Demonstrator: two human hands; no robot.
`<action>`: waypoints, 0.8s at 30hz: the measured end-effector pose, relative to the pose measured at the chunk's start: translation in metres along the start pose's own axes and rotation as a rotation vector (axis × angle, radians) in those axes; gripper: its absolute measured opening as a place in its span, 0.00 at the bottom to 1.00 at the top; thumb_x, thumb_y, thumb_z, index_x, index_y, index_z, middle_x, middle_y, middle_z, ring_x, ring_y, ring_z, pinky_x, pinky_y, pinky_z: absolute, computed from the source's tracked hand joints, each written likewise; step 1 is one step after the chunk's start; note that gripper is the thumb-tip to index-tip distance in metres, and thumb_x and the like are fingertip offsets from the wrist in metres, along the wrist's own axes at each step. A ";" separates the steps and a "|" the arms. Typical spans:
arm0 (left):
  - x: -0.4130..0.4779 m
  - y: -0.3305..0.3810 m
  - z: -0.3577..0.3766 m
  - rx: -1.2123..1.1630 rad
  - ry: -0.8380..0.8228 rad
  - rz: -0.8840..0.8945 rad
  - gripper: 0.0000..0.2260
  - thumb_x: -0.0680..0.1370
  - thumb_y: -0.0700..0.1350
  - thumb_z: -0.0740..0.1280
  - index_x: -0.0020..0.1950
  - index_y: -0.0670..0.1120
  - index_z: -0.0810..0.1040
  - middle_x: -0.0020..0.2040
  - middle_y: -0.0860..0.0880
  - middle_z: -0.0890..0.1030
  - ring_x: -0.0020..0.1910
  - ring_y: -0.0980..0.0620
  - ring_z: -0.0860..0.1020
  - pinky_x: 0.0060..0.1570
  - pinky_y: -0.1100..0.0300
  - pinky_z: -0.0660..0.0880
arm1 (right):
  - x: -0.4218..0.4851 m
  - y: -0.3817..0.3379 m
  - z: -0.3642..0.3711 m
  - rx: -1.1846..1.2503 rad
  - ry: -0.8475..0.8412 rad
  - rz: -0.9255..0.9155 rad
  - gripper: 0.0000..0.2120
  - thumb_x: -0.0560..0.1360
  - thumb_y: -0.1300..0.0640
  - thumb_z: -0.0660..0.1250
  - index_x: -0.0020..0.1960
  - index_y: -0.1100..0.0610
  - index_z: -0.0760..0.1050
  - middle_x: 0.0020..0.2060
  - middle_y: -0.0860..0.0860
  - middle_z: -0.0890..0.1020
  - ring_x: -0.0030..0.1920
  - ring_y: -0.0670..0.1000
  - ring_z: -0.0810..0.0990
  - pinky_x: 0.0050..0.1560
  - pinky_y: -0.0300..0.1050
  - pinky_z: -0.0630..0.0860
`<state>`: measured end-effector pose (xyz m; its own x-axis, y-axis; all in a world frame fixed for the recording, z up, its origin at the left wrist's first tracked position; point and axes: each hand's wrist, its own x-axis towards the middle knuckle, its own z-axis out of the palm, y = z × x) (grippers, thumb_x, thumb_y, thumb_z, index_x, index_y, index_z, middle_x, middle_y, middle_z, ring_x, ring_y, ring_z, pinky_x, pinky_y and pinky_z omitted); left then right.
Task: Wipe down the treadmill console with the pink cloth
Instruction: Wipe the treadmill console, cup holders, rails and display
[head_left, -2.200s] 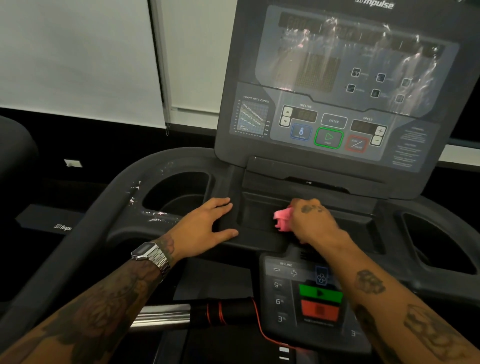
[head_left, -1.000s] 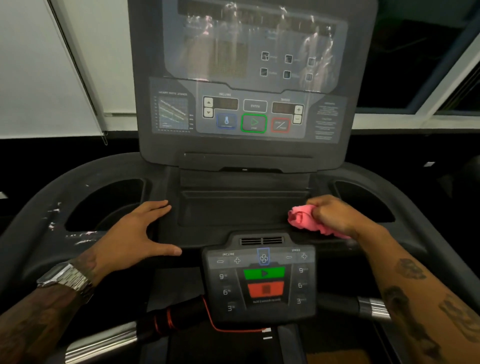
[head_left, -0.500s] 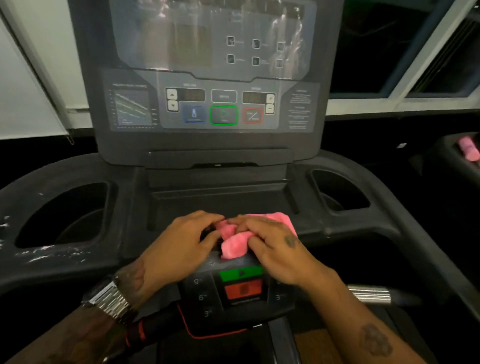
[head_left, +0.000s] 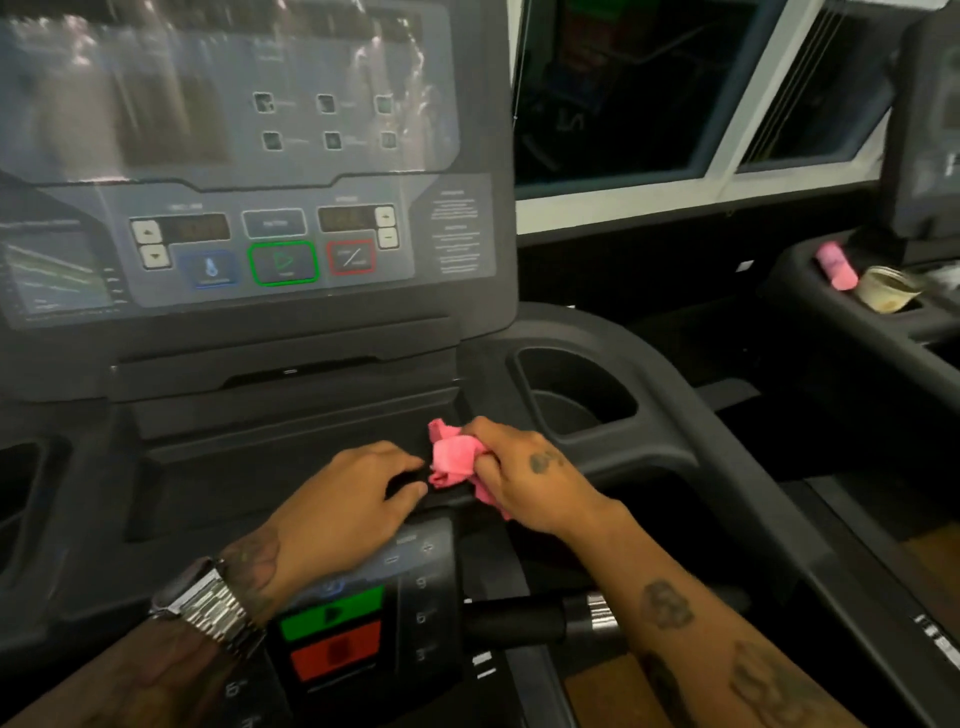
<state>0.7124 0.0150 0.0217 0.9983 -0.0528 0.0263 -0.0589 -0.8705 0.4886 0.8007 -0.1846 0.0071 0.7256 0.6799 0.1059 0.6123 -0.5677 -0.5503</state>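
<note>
Pink cloth (head_left: 451, 457) bunched, crumpled; right hand (head_left: 524, 480) grips it.

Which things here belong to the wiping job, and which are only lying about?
For the job:
- pink cloth, bunched in the right hand
- treadmill console
- left hand, resting flat on the console

Lying about:
- pink roll on the next machine
- cup beside that roll
- empty cup holder
</note>
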 end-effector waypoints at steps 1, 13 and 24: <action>0.006 0.005 0.004 0.019 -0.024 -0.021 0.12 0.79 0.52 0.63 0.58 0.51 0.80 0.54 0.55 0.78 0.55 0.53 0.77 0.57 0.56 0.73 | 0.005 0.002 -0.002 -0.019 -0.022 0.009 0.05 0.77 0.60 0.60 0.52 0.58 0.72 0.45 0.54 0.80 0.47 0.55 0.78 0.53 0.46 0.71; 0.017 0.017 0.022 0.054 0.063 -0.164 0.15 0.75 0.58 0.67 0.58 0.53 0.81 0.52 0.59 0.79 0.55 0.57 0.76 0.58 0.59 0.72 | -0.009 0.056 -0.053 0.330 -0.065 0.001 0.08 0.77 0.61 0.59 0.48 0.52 0.76 0.39 0.49 0.82 0.41 0.46 0.80 0.46 0.48 0.77; 0.023 0.019 0.018 -0.107 0.140 -0.252 0.05 0.75 0.50 0.70 0.44 0.54 0.85 0.44 0.60 0.82 0.46 0.63 0.79 0.53 0.62 0.75 | 0.080 0.056 -0.018 -0.013 0.076 0.028 0.17 0.77 0.59 0.62 0.65 0.55 0.74 0.54 0.55 0.80 0.54 0.56 0.79 0.56 0.43 0.69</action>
<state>0.7345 -0.0116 0.0160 0.9725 0.2328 0.0091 0.1838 -0.7906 0.5841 0.8992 -0.1702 -0.0006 0.7637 0.6270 0.1537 0.5954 -0.5920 -0.5432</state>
